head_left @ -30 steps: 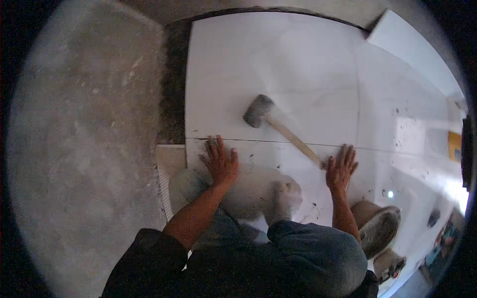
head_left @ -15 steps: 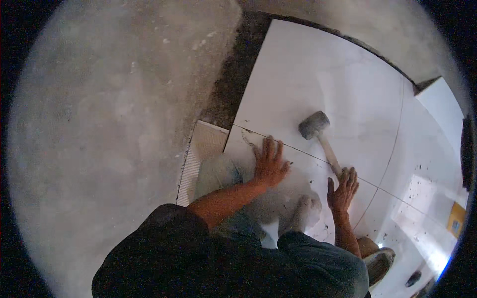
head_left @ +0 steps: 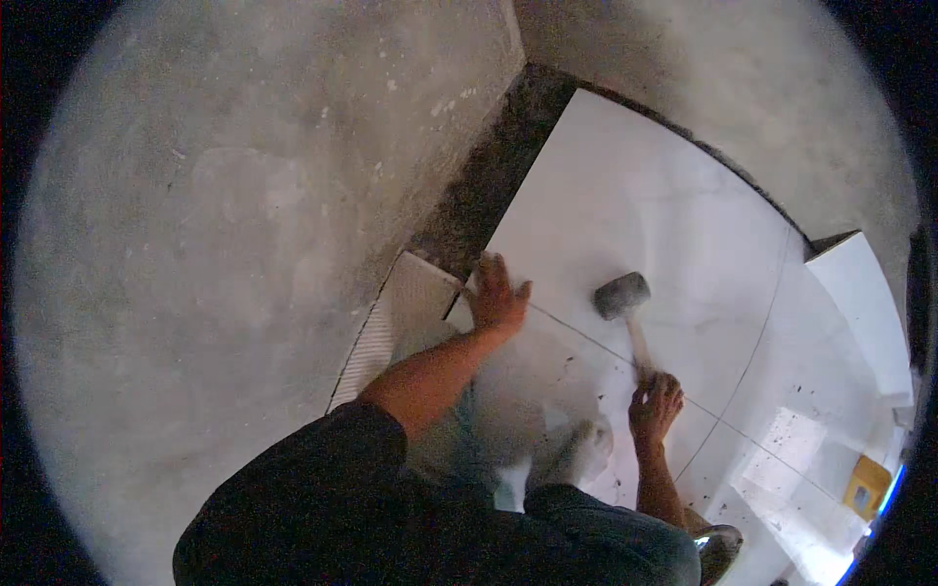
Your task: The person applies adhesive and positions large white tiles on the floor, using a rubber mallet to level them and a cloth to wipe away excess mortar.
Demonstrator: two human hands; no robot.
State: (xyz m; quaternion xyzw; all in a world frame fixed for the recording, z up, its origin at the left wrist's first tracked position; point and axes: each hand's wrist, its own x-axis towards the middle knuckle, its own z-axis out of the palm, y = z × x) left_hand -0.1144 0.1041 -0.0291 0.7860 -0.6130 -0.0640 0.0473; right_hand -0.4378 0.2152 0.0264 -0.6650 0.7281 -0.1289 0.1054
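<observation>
A mallet [head_left: 622, 296] with a dark grey head and a pale handle [head_left: 638, 342] lies across a large white floor tile [head_left: 586, 205]. My right hand [head_left: 657, 405] has its fingers curled round the lower end of that handle, near a tile joint. Flat on the tiles, my left hand [head_left: 498, 301] spreads its fingers at the left edge, over the joint where two tiles meet. Under my arms is the nearer white tile [head_left: 547, 376], specked with dark crumbs.
Left of the tiles runs a dark, rough strip [head_left: 474, 200] along the grey wall [head_left: 225, 244]. A ribbed pale tile piece [head_left: 410, 293] stands beside my left forearm. Another white tile [head_left: 860, 303] leans at the far right. A yellow object [head_left: 866, 486] sits at the right rim.
My left hand has slid left to the tile edge. The fingers of my right hand, straighter before, now bend round the mallet handle. The whole view has shifted.
</observation>
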